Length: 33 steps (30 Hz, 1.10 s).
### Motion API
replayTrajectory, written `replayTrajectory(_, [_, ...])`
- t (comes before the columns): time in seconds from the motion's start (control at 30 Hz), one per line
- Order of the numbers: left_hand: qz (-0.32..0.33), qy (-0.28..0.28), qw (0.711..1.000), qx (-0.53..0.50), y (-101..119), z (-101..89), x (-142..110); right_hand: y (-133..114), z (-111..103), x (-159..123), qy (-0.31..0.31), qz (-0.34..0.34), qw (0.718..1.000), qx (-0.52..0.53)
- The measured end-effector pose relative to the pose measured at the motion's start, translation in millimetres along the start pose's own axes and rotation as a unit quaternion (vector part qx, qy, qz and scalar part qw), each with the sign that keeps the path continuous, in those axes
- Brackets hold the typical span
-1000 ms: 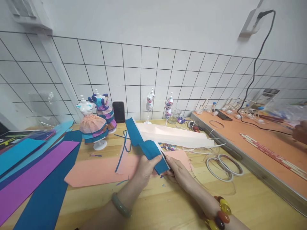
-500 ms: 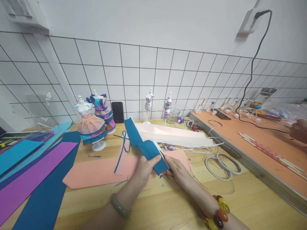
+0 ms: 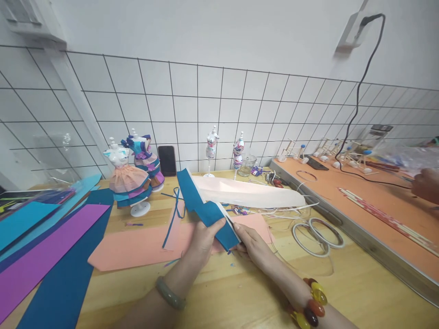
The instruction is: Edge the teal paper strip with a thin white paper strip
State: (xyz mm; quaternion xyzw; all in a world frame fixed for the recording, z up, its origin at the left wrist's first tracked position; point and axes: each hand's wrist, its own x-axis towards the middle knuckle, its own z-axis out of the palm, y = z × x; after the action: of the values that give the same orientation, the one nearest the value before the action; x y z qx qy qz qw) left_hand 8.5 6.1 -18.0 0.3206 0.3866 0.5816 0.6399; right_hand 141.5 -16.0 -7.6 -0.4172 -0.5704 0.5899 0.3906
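A folded strip of teal paper [image 3: 210, 211] with a white backing is held just above the wooden table [image 3: 240, 292]. My left hand [image 3: 203, 241], with a green bangle on the wrist, pinches its near end from the left. My right hand [image 3: 253, 244], wearing a beaded bracelet, grips the same end from the right. The strip runs back and left toward a long pale pink folded sheet [image 3: 250, 194]. Under my hands lies a salmon paper sheet [image 3: 137, 246].
Purple, teal and light blue paper sheets [image 3: 44, 256] fan out at left. Two dressed mini mannequins [image 3: 132, 176], a phone [image 3: 168, 160] and two bare mannequins stand by the wire grid. White tape rings [image 3: 317, 233] lie right. Another person's hand [image 3: 425, 185] rests on the orange mat [image 3: 363, 201].
My hands and the teal strip have barely shifted. The pale pink sheet's right end looks slightly lifted and rounded. The other person's hand at right has moved a little.
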Motion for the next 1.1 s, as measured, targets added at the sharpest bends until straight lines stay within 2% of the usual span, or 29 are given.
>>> replayTrajectory(0.3, [0.029,0.006,0.999,0.016,-4.8,-2.7,2.5,5.1,-0.1,-1.9,-0.009,0.004,1.000,0.008])
replayTrajectory(0.67, [0.033,0.008,0.999,0.022,-8.8,-3.7,3.5,-0.5,3.1,-2.3,0.000,-0.005,1.000,-0.003])
replayTrajectory(1.1, [-0.022,0.005,0.999,0.033,-4.3,3.9,-3.8,-2.7,1.7,-3.9,0.033,0.008,0.999,-0.033])
